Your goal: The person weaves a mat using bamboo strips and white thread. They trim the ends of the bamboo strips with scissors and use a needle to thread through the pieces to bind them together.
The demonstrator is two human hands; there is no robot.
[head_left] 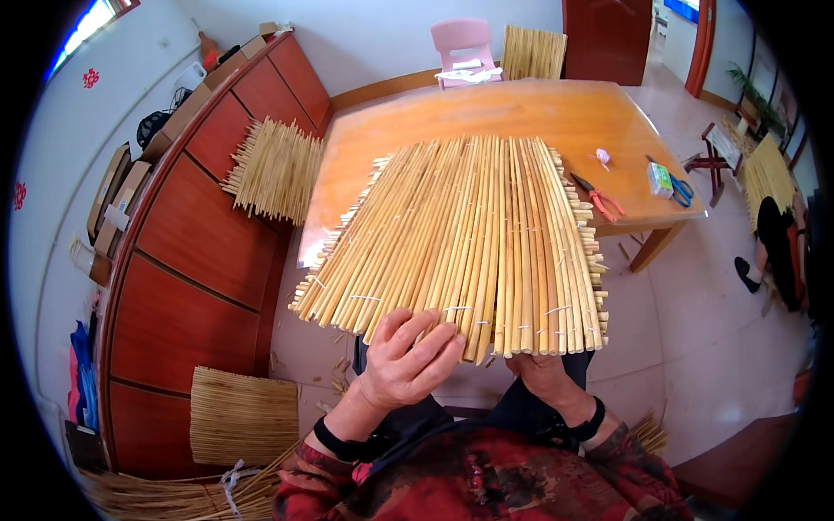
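A large mat of straw-coloured reed stalks [452, 217], tied with short white threads, slopes from the table toward me. Its near edge overhangs my lap, and a narrow dark gap runs between two stalks near the middle of that edge. My left hand [408, 358] is closed at this edge, its bent fingers on the stalk ends beside a white tie. Below the edge, farther right, my right hand [549, 380] reaches under the mat, which hides its fingers. More cut stalk ends stick out along both sides, from a layer beneath.
On the orange-brown table [608, 113] lie red-handled pliers [598, 196], blue-handled scissors [681, 189], a small green-and-white box [660, 181] and a crumpled pinkish scrap [602, 157]. Red cabinets [195, 252] line the left, with another reed mat [243, 415] against them. A pink chair [462, 48] stands behind.
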